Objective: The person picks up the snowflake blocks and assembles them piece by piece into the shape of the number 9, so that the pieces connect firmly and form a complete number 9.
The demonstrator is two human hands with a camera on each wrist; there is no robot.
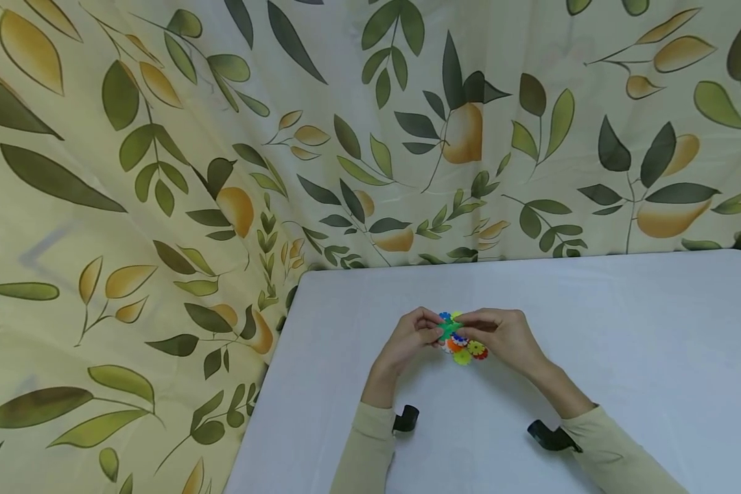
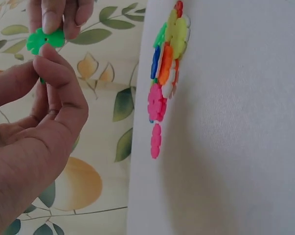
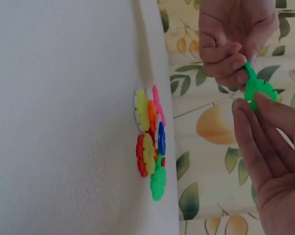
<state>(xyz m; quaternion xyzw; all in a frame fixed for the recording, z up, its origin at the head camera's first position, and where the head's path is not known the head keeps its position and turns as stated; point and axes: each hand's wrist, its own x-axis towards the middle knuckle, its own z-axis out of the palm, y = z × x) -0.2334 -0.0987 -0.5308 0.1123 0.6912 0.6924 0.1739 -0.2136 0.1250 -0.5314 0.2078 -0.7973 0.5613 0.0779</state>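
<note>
Two green notched plastic discs meet at their edges between my hands, above the table. My right hand [image 1: 509, 336] pinches one green disc [image 3: 260, 92], seen nearly flat-on, between thumb and fingers. With thumb and fingers, my left hand [image 1: 409, 337] grips the other green disc [image 3: 250, 70], turned edge-on and mostly hidden by the fingers. How deeply the two slot into each other I cannot tell. Just beneath the hands lies a small pile of flower-shaped discs [image 1: 463, 355] in yellow, red, orange, blue, pink, white and green.
A white-covered table [image 1: 469, 439] extends around the hands on every side. Behind it and to the left hangs a leaf-and-fruit patterned curtain [image 1: 321, 206]. Black wrist-camera mounts [image 1: 552, 436] stick out from both sleeves. One pink disc [image 2: 156, 141] lies at the pile's edge.
</note>
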